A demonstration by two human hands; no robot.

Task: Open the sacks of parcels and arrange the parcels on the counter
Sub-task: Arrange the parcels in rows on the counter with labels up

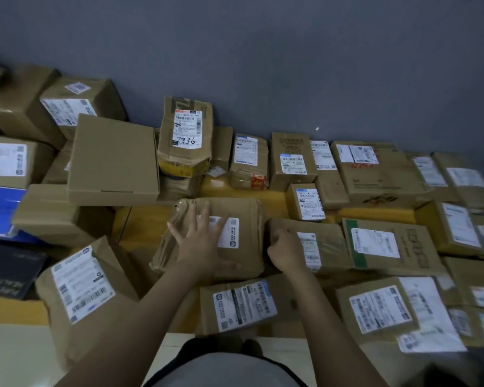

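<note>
Left hand [200,243] flat, fingers spread wide on taped parcel [243,208] at table [221,188] ctr, right hand [287,251] at its 3 o'clock, grip curled, prob. pinching left edge of next parcel [330,238], other boxes [113,160] around.

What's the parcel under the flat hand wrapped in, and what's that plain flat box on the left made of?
The parcel under the left hand seems cardboard bound all over in brown plastic tape: shiny, wrinkled at the corners. The plain flat box looks like matte brown cardboard: dull surface, creased folded edges, a tuck tab.
</note>
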